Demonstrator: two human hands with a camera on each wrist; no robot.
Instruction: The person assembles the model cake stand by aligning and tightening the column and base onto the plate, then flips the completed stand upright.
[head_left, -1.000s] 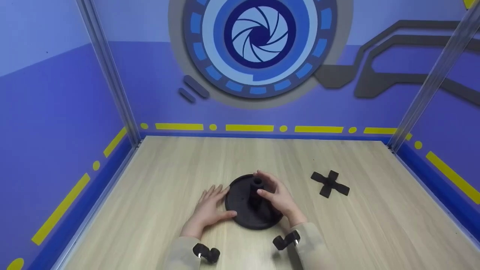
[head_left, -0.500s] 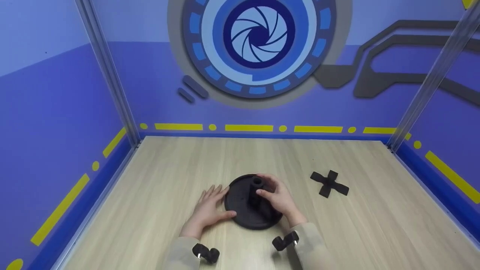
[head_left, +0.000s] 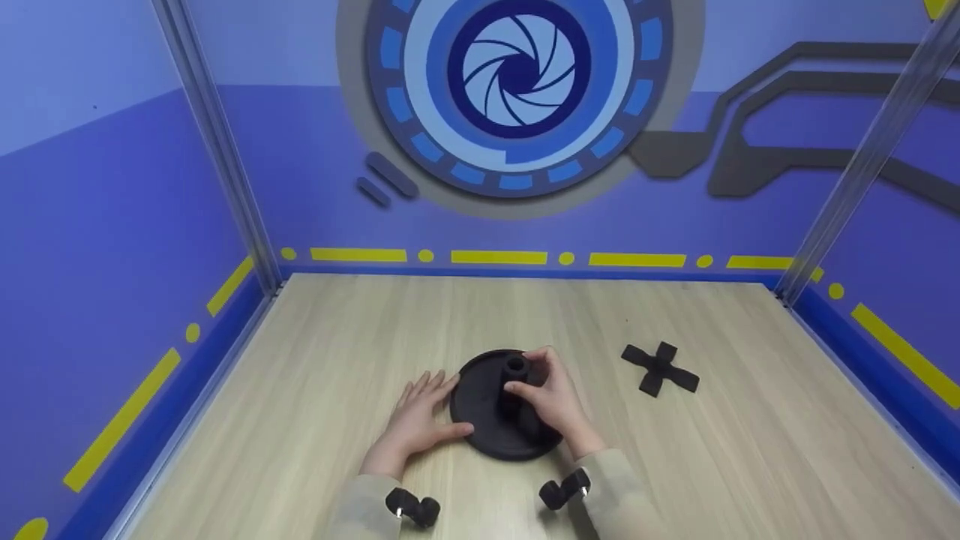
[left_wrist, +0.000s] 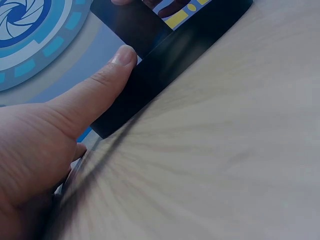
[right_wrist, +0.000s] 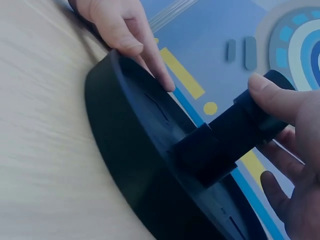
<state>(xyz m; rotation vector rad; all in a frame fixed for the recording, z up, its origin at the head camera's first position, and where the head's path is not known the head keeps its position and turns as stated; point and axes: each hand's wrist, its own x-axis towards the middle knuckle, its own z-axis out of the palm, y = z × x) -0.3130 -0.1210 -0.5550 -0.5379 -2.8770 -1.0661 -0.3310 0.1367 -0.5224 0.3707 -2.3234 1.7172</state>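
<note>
Leftward shifted the right hand [head_left: 556, 396], fingers apparently pinching the lower-centre post [head_left: 513, 377]; the left hand [head_left: 417, 421], fingers apart, likely steadied the dish [head_left: 477, 405].

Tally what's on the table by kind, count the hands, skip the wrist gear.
Round black dish: 1
Upright black tube: 1
Black four-armed cross: 1
Hands (left hand, right hand): 2
Total: 5
</note>
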